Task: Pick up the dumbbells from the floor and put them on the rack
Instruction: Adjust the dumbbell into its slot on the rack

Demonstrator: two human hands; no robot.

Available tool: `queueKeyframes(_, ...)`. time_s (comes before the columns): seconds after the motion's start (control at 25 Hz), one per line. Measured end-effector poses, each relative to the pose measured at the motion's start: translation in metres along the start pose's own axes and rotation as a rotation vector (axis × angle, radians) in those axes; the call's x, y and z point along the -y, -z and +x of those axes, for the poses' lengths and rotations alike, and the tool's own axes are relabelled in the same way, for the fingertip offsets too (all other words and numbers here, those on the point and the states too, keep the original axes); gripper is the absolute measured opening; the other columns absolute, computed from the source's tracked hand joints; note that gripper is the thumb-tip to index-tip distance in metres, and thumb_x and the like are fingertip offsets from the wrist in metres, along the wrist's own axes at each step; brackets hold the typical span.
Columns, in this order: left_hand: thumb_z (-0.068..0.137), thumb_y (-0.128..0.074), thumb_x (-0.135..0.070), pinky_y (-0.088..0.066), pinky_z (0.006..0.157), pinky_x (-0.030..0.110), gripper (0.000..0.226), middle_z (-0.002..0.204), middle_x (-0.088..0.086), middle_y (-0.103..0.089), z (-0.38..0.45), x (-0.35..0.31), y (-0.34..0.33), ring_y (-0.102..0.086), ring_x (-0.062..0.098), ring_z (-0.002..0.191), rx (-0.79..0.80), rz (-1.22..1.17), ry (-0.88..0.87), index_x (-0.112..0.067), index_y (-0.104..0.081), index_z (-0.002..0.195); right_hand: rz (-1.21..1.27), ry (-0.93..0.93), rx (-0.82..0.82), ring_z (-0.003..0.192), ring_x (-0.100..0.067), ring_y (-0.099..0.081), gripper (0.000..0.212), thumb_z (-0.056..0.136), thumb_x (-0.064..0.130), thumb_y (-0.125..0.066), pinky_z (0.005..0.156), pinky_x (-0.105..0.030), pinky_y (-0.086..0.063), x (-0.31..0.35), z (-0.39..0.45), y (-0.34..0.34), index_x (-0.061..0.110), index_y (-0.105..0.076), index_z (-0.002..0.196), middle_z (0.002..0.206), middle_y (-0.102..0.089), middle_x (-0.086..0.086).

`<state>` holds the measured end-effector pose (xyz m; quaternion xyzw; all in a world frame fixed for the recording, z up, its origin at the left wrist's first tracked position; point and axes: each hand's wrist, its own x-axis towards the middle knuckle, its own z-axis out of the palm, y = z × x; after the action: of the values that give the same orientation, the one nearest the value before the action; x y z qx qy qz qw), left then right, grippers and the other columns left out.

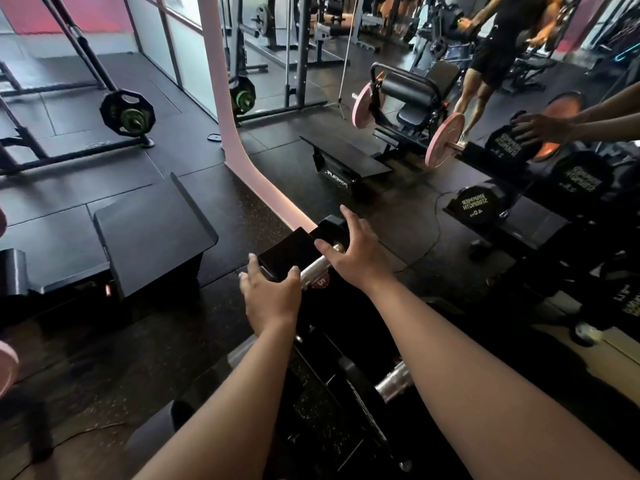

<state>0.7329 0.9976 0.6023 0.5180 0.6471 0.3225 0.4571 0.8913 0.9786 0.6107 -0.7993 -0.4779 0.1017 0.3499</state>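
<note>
A dumbbell (313, 268) with black heads and a chrome handle lies at the far end of the black rack (322, 403), close to the mirror. My left hand (272, 299) cups the near black head, thumb and fingers around its edge. My right hand (358, 252) is spread over the handle and the far head, fingers apart and thumb across the chrome bar. A second dumbbell (394, 381) rests lower on the rack between my forearms, with only its chrome handle and part of a head showing.
A pink-framed mirror (221, 109) stands just behind the rack and reflects racked dumbbells (474, 206), a leg machine with pink plates (445, 140) and a person (491, 50). A black angled platform (152, 230) sits on the floor to the left. Squat racks with plates (128, 114) stand further back.
</note>
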Motion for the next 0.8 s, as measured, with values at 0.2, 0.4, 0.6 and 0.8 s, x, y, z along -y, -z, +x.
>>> queueKeyframes(0.2, 0.095, -0.053, -0.011, -0.039, 0.088, 0.037, 0.067, 0.153, 0.014, -0.037, -0.01, 0.016, -0.007, -0.054, 0.035, 0.123, 0.099, -0.001, -0.042, -0.025, -0.024, 0.153, -0.01, -0.078, -0.017, 0.127, -0.038, -0.051, 0.074, 0.086, 0.04, -0.07, 0.104, -0.049, -0.044, -0.016, 0.003, -0.016, 0.017, -0.04, 0.15, 0.14, -0.052, -0.016)
queueKeyframes(0.4, 0.098, -0.052, -0.011, -0.035, 0.082, 0.034, 0.064, 0.153, 0.013, -0.037, -0.017, 0.017, -0.008, -0.05, 0.024, 0.103, 0.087, -0.021, -0.049, -0.027, -0.024, 0.153, 0.021, 0.03, -0.034, 0.118, -0.032, -0.06, 0.052, 0.092, 0.007, -0.06, 0.098, -0.037, -0.046, -0.032, 0.005, -0.011, 0.019, -0.05, 0.142, 0.131, -0.061, -0.012)
queueKeyframes(0.6, 0.095, -0.053, -0.01, -0.039, 0.082, 0.036, 0.065, 0.144, 0.013, -0.046, -0.011, 0.018, -0.009, -0.049, 0.021, 0.097, 0.07, -0.065, 0.005, -0.032, -0.027, 0.151, 0.017, 0.086, 0.035, 0.12, -0.031, -0.058, 0.053, 0.096, 0.007, -0.057, 0.098, -0.034, -0.043, -0.037, 0.009, -0.007, 0.02, -0.046, 0.146, 0.135, -0.058, -0.013)
queueKeyframes(0.8, 0.095, -0.06, -0.017, -0.039, 0.084, 0.036, 0.08, 0.148, 0.017, -0.045, -0.012, 0.008, -0.006, -0.054, 0.032, 0.115, 0.06, -0.104, 0.048, -0.036, -0.016, 0.158, 0.049, 0.005, 0.142, 0.129, -0.03, -0.053, 0.056, 0.098, 0.028, -0.058, 0.103, -0.035, -0.042, -0.029, 0.012, 0.005, 0.032, -0.037, 0.15, 0.143, -0.051, -0.01)
